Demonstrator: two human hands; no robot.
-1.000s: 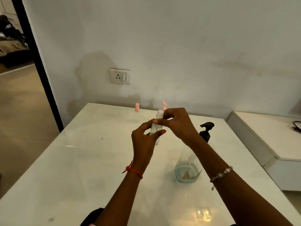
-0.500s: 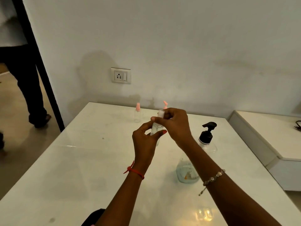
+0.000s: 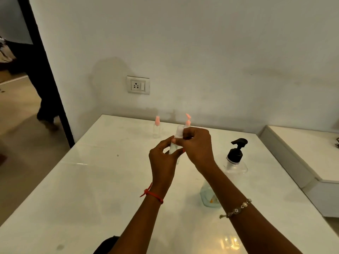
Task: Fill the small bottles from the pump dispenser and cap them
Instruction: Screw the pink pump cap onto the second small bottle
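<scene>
Far off to the left of both hands stands a dark door frame, and a person's dark leg shows on the floor beyond it. On the wall, up and to the left of the hands, sits a white socket plate. Just beyond the left hand, towards the wall, a pink-capped bottle with a clear body stands upright on the white desk, apart from the fingers.

The left hand, with a red thread on its wrist, is raised above the desk. It pinches the small bottle by its body between thumb and fingers. That bottle is slim, clear and pale, and it is held upright off the desk between the two hands. It is blurred, so how full it is cannot be told. Its top carries a white cap, and the right hand is curled round that cap from the right, its fingertips close to those of the left hand. Directly behind the right hand's fingers a second pink-capped bottle pokes up, with only its top in view.

A beaded bracelet hangs on the right wrist. To the right of the right hand, near the wrist, the pump dispenser stands on the desk, with a black pump head on a clear body. The right forearm crosses in front of its lower part, and below the arm its base shows a shallow, pale layer of liquid. Further right again, a low white ledge adjoins the desk.
</scene>
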